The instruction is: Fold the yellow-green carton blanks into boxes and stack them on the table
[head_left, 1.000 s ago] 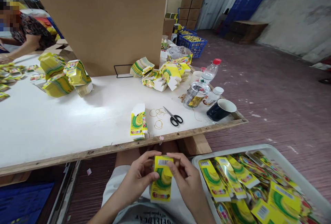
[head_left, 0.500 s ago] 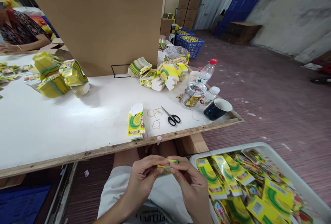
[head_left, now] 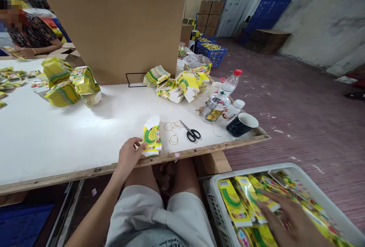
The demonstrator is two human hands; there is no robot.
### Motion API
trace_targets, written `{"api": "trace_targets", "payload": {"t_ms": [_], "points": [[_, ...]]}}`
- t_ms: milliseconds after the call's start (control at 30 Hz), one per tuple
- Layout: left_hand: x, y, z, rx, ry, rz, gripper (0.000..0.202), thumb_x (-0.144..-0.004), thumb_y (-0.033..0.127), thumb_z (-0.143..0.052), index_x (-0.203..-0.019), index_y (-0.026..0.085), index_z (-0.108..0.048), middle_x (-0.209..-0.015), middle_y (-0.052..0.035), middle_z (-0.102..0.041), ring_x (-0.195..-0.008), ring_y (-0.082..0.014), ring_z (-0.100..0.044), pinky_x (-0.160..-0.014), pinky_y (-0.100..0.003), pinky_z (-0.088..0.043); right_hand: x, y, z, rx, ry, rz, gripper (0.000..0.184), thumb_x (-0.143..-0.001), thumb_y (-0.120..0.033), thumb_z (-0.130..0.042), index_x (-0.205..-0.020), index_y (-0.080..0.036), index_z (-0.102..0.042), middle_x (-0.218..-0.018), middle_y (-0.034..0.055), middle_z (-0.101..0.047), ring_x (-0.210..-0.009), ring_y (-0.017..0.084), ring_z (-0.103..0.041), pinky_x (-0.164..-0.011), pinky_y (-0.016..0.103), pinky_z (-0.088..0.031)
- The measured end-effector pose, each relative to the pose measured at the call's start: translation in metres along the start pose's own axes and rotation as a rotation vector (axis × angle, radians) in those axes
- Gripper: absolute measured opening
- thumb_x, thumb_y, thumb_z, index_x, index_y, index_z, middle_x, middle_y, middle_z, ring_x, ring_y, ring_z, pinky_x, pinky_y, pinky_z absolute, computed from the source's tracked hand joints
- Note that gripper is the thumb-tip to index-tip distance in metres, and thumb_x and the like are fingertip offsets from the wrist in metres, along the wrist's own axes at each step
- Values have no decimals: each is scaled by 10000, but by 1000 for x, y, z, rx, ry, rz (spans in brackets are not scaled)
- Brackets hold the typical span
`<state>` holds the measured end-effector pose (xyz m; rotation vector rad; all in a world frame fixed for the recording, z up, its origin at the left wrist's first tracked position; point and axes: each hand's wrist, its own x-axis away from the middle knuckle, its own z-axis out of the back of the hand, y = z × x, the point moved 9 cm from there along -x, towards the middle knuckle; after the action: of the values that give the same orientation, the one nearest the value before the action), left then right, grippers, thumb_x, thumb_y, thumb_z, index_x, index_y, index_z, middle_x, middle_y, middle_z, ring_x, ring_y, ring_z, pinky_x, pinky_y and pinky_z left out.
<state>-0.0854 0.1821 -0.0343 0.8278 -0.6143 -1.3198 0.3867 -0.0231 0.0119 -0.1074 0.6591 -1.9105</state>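
At the table's front edge stands a small stack of flattened yellow-green cartons (head_left: 151, 137) with fruit pictures. My left hand (head_left: 131, 155) reaches to its left side; the fingertips touch the cartons, with thumb and forefinger apart. My right hand (head_left: 293, 220) is blurred by motion over the white plastic basket (head_left: 288, 167). Its fingers are stretched out and apart above the yellow folded cartons (head_left: 232, 197) that fill the basket, and I see nothing held in them.
Right of the stack lie rubber bands (head_left: 173, 139) and black-handled scissors (head_left: 192, 133). A dark mug (head_left: 239, 126), a clear jar (head_left: 214, 109) and bottles stand near the right edge. More carton bundles (head_left: 186, 83) lie by a cardboard panel (head_left: 114, 30). Another person sits at far left.
My hands, which were together over my lap around a small yellow carton, have parted. The left moved up to the stack on the table; the right moved over the basket.
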Motion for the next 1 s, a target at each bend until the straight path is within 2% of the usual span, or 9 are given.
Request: {"api": "trace_targets", "payload": {"t_ms": [133, 233, 300, 367, 467, 567, 700, 867, 1000], "points": [[7, 7, -2, 101, -108, -1, 222, -790, 399, -617, -726, 187, -627, -609, 4, -620, -554, -166, -557, -560, -271, -456, 11, -81, -55, -231, -114, 5, 329, -859, -526, -613, -969, -256, -764, -736, 46, -734, -606, 224, -683, -566, 330, -555], [39, 37, -3, 190, -225, -55, 239, -849, 406, -587, -767, 182, -603, -678, 2, -623, -620, -154, -582, -599, -244, -469, 18, -157, -64, -458, -38, 206, 230, -936, -372, -583, -1074, -264, -732, -1075, 85, -759, -928, 246, -722, -759, 331, -581], [70, 66, -13, 262, -393, -146, 198, -896, 354, -578, -797, 184, -599, -707, -6, -618, -661, -158, -580, -622, -237, -467, 26, -197, -69, -532, -70, 355, 373, -941, -292, -601, -1313, -287, -626, -1356, 98, -650, -1185, 276, -640, -923, 384, -549], [102, 94, -23, 305, -523, -282, 139, -924, 284, -558, -840, 186, -611, -804, -36, -643, -744, -172, -588, -690, -246, -466, 34, -222, -76, -561, -156, 447, 542, -938, -247, -620, -1460, -305, -489, -1447, 96, -582, -1279, 284, -578, -993, 416, -517], [131, 104, -38, 361, -617, -295, 134, -951, 254, -513, -844, 196, -569, -824, -38, -623, -750, -172, -557, -685, -242, -441, 41, -228, -85, -616, -228, 430, 499, -938, -213, -614, -1419, -296, -510, -1265, 86, -692, -1084, 247, -678, -845, 344, -573], [141, 91, -49, 384, -646, -197, 167, -964, 299, -511, -829, 202, -528, -772, -8, -567, -702, -155, -498, -640, -231, -399, 45, -217, -88, -676, -198, 358, 421, -925, -206, -615, -1331, -289, -542, -1066, 51, -725, -765, 183, -676, -646, 275, -558], [144, 76, -52, 434, -631, -129, 223, -973, 365, -511, -820, 203, -508, -766, 4, -531, -690, -145, -449, -622, -231, -354, 46, -208, -88, -603, -156, 328, 505, -925, -244, -619, -1412, -305, -499, -1261, 86, -654, -902, 221, -657, -728, 313, -545], [151, 75, -59, 695, -718, 7, 309, -932, 490, -577, -826, 205, -526, -754, 20, -500, -658, -128, -428, -598, -214, -360, 43, -204, -91, -683, -194, 264, 288, -911, -226, -627, -1195, -268, -609, -917, 17, -667, -623, 145, -558, -585, 250, -488], [158, 80, -73, 964, -844, 180, 416, -839, 593, -673, -1006, 211, -675, -870, -26, -635, -770, -171, -562, -756, -277, -464, 50, -204, -93, -850, -171, 201, 180, -916, -236, -623, -1094, -248, -597, -832, -7, -603, -614, 132, -540, -556, 224, -478]]}}
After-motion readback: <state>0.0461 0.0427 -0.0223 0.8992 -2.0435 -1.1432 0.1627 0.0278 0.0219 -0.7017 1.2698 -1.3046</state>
